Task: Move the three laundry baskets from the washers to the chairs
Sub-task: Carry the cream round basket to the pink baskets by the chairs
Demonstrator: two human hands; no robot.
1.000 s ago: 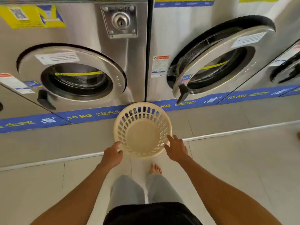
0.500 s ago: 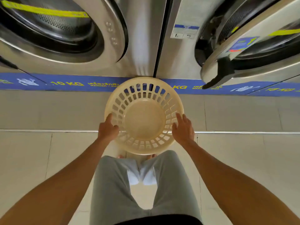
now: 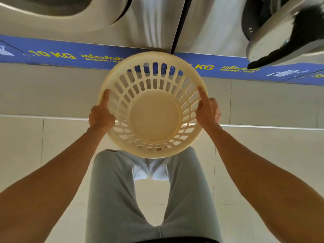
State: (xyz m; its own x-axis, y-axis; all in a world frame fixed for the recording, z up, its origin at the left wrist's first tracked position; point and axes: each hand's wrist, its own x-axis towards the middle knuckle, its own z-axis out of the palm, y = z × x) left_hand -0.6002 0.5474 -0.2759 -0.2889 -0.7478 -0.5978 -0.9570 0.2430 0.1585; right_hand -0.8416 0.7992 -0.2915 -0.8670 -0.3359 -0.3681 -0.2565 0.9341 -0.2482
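A round cream plastic laundry basket (image 3: 155,118) with slotted walls is empty and fills the middle of the head view, held up above my legs. My left hand (image 3: 101,114) grips its left rim with the thumb lying over the edge. My right hand (image 3: 207,109) grips the right rim the same way. The basket sits in front of the join between two steel washers (image 3: 152,23). No other baskets and no chairs are in view.
The right washer's door (image 3: 280,32) hangs open and juts out toward me at the upper right. A blue label strip (image 3: 57,55) runs along the washers' base above a raised grey step (image 3: 52,88). Pale floor tiles (image 3: 35,155) lie around my feet.
Both hands have closed on the basket's rim and raised it from the step toward me. The view has tilted down, so the washers have slid toward the top of the frame.
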